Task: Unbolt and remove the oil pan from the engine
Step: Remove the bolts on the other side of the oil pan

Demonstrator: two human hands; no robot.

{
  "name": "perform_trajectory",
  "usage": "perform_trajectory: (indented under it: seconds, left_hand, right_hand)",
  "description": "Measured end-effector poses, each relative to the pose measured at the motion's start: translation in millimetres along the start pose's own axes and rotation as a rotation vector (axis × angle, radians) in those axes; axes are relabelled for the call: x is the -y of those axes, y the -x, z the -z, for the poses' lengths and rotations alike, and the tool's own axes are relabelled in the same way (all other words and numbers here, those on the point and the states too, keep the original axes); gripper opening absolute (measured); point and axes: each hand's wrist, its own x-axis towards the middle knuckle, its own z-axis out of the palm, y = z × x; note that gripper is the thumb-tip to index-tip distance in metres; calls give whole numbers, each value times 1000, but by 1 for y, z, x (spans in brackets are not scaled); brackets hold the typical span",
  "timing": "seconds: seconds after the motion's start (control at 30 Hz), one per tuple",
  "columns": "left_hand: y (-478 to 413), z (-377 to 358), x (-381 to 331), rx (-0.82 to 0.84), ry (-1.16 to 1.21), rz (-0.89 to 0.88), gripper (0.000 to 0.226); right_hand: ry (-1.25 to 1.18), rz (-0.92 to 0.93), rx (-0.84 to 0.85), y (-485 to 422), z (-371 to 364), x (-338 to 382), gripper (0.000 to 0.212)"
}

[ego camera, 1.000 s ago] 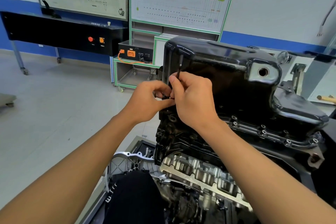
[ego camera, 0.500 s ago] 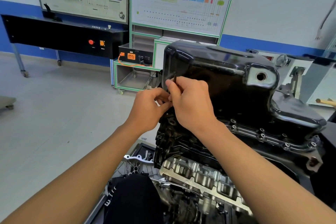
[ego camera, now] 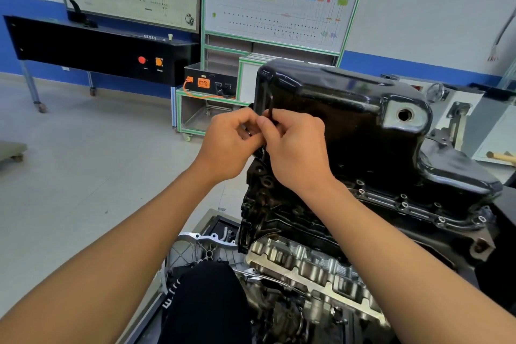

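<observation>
A glossy black oil pan sits on top of the upturned engine block, its drain hole facing me. Several bolts line the pan's flange on the right side. My right hand pinches a thin black hex key whose long arm stands upright against the pan's left end. My left hand is closed beside it, fingertips meeting the right hand's at the key's lower end near the flange corner. The bolt under the fingers is hidden.
Behind the engine stand a green-framed training board with a cart, and a black console bench at the left. Grey floor lies to the left. A silver cover plate and a dark clothed knee are below the block.
The hex key's long arm swung from upright to tilted left and back upright as both hands turned it. The hands stay at the pan's left corner.
</observation>
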Motion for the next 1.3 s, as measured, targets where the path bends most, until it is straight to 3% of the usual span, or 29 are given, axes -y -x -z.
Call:
perform_trajectory:
  seconds: [0.1,0.3,0.67,0.77,0.93,1.0,1.2,1.3]
  left_hand:
    - [-2,-3,1,-30,24,40,10]
    - [9,-6,14,183,-115,101,13]
    - [12,-12,9,82,-226,70,12]
    - [10,-12,8,55,-204,98,11]
    - [2,5,-4,110,-28,-17,17]
    - [2,7,-6,160,55,2,19]
    - [1,3,-3,47,-41,56,4]
    - [1,2,-2,37,-11,33,8]
  right_hand:
    - [-17,-2,-49,1,-4,0,46]
    - [6,-69,-33,1,-6,0,47]
    - [-74,-135,6,2,-7,5,43]
    - [-40,-135,3,2,-5,4,42]
    - [-47,-138,53,0,-3,4,31]
    - [-44,-141,41,0,-3,5,34]
    - [-136,-63,-45,2,-5,5,35]
    - [-174,-64,-80,3,-9,6,35]
